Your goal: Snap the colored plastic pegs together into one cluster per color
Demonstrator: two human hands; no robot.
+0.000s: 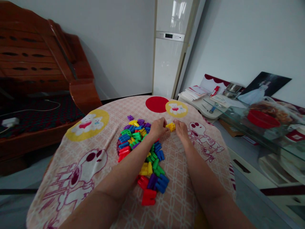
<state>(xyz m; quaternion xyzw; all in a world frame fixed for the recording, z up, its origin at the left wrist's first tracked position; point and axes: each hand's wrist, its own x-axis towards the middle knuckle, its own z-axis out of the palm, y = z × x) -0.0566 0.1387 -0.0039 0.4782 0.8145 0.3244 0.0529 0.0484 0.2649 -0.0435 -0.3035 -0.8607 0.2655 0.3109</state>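
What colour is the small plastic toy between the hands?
The plastic toy is yellow, clearest in the head view.

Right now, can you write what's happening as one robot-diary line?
left hand: at yellow blocks | right hand: at yellow blocks | block pile: beside left hand | tablecloth: under blocks

Tablecloth lies open between blocks and right forearm.

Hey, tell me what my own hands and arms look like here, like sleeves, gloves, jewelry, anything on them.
Both your left hand and your right hand are without gloves, and your forearms are bare, with no sleeves in view. No watch or bracelet shows on either wrist. The fingers are too small and partly hidden to tell about rings.
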